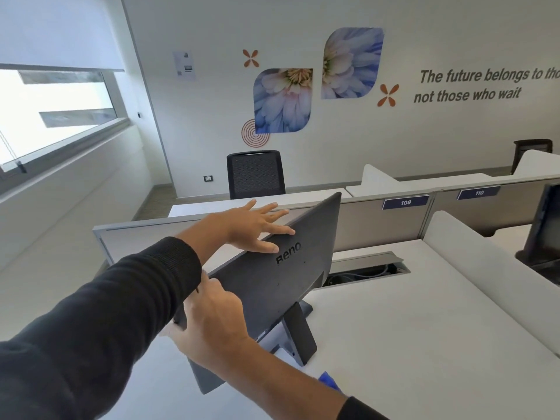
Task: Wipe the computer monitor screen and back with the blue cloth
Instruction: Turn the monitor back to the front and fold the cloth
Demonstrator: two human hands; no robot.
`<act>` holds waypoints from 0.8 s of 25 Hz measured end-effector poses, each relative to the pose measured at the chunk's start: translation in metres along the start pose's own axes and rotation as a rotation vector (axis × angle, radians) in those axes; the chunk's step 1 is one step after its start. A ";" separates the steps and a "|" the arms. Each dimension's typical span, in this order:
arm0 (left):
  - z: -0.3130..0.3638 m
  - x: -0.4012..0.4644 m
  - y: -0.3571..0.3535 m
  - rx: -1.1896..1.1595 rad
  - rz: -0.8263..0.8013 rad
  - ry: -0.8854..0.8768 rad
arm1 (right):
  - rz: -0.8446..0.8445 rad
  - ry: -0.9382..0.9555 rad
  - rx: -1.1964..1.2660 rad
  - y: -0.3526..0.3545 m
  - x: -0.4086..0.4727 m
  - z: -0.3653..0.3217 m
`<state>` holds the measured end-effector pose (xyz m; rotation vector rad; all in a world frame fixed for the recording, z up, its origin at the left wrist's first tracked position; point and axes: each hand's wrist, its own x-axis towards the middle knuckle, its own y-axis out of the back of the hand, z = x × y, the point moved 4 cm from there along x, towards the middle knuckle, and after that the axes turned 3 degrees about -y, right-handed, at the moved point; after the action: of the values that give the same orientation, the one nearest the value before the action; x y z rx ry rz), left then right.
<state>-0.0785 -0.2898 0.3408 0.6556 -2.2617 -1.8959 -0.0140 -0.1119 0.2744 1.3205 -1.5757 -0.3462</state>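
Fingers (274,213) of left hand (248,227) lie straight over top edge of BenQ monitor (288,277); right hand (212,322) grips its side edge; blue cloth (328,380) lies near its stand (300,331).

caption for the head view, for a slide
Left hand rests on top of the monitor, right hand grips its side; blue cloth lies on the desk.

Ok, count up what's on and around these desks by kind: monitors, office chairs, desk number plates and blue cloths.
Monitor: 2
Office chair: 2
Number plate: 2
Blue cloth: 1
Total: 7
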 end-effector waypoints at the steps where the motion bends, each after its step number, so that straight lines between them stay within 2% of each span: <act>1: -0.001 0.000 -0.001 -0.008 0.008 0.008 | 0.018 0.022 -0.007 0.003 -0.003 0.002; 10: -0.004 0.001 -0.011 0.051 0.154 0.060 | 0.078 0.128 -0.116 0.038 -0.057 0.028; 16: -0.007 0.003 -0.015 0.029 0.215 0.117 | 0.229 0.174 -0.055 0.094 -0.106 0.097; 20: -0.014 0.004 -0.018 -0.005 0.192 0.141 | 0.318 0.106 0.001 0.127 -0.120 0.144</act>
<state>-0.0723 -0.3058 0.3259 0.5321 -2.1476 -1.7107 -0.2165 -0.0154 0.2430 1.0489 -1.6623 -0.0771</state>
